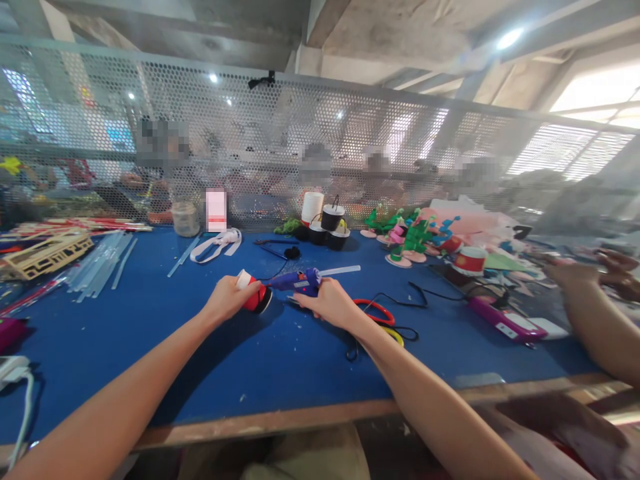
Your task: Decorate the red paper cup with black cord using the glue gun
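Note:
My left hand (229,298) is closed around a small red paper cup (255,297) with a white end and a black end, tilted on its side above the blue table. In my right hand (333,301) is a blue hot glue gun (300,281), its nozzle pointing left at the cup. Whether the nozzle touches the cup I cannot tell. A translucent glue stick (341,270) sticks out of the gun's back. Just right of my right hand lie a red loop (375,309) and a yellow loop (395,335), which look like scissor handles, beside a black cord.
Loose glue sticks (103,267) and white ribbon (217,244) lie left. Black cups (333,217) and green craft pieces (415,233) stand at the back before a perforated metal screen (270,147). A purple power strip (505,320) lies right, near another person's arm (595,320).

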{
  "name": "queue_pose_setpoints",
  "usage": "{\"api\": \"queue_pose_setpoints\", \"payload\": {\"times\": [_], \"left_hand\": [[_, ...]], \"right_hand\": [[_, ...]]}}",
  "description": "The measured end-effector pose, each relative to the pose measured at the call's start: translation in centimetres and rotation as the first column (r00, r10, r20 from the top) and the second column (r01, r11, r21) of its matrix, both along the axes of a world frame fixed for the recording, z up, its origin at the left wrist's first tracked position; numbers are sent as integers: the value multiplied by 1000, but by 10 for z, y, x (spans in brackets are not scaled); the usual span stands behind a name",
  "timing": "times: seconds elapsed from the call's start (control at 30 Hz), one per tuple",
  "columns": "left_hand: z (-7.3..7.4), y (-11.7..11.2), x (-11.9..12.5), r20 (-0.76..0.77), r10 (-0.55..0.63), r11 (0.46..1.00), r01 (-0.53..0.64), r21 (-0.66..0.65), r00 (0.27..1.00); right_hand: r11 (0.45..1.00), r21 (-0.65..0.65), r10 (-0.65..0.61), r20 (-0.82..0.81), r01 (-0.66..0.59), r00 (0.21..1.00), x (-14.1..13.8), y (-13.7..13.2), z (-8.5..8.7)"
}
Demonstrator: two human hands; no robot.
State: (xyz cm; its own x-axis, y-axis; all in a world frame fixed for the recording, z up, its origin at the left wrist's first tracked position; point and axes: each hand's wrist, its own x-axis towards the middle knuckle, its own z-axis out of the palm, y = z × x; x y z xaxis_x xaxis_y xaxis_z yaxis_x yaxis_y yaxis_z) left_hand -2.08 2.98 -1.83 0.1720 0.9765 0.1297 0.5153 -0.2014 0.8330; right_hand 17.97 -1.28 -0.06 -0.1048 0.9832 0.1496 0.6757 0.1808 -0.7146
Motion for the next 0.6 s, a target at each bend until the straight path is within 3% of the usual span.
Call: {"api": "queue_pose_setpoints", "payload": {"times": [0.6], "left_hand": [[-2,2,-1,6,19,1000,-19,0,1000]], "right_hand": [[999,-32,2,-4,-2,1000,-1,-12,4]]}}
